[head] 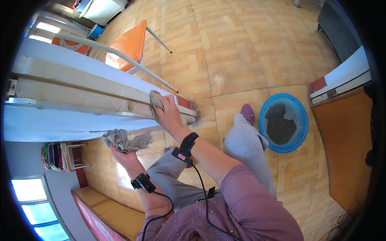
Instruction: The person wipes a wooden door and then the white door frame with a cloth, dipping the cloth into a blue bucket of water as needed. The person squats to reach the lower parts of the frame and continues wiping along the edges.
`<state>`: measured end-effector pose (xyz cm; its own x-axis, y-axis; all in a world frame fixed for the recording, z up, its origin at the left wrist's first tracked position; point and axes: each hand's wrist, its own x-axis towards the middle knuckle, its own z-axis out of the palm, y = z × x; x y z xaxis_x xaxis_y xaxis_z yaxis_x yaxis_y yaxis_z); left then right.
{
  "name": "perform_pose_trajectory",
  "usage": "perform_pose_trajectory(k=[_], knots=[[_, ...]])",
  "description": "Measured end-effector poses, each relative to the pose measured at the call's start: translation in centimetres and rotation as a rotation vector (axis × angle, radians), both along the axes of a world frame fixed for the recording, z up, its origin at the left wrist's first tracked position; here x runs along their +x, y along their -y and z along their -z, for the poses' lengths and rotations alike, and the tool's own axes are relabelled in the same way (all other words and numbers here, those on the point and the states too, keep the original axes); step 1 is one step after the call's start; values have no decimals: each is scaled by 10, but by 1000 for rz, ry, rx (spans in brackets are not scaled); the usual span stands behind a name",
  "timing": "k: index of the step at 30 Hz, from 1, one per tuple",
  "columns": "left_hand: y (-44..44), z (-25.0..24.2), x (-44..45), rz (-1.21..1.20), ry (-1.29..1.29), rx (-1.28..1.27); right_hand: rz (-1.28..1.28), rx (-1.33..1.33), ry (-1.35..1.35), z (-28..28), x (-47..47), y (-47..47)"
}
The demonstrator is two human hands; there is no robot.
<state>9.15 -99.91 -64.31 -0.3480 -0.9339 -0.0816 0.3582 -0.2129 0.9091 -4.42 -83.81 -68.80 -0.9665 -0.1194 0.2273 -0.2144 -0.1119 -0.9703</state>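
My right hand (169, 114) presses a grey-beige cloth or pad (156, 104) against the lower part of a painted door frame (75, 95). The frame's cream paint looks stained and worn. Lower and to the left, my left hand (125, 156) holds a crumpled grey rag (118, 139) with a frayed end hanging out over the floor. That rag is apart from the frame. To the right of my forward foot stands a blue plastic basin (304, 120) with dark, murky water (280, 125) and some foam at its edge.
An orange chair (128, 45) with pale metal legs stands beyond the wall end. A brown wooden door (343, 144) is at the right. Folded textiles (55, 156) lie on a small rack at the left, near a low bench (111, 211). Black cables run from both my wrists.
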Motion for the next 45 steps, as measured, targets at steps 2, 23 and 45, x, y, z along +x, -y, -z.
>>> perform_pose_trajectory(k=[2, 23, 45], knots=[[-3, -1, -1, -17, -3, 4, -48, 83, 165, 6, 5, -1], [-15, -11, 1, -59, 108, 7, 82, 161, 592, 151, 7, 22], [-14, -13, 8, 23, 117, -34, 49, 15, 288, 99, 28, 15]])
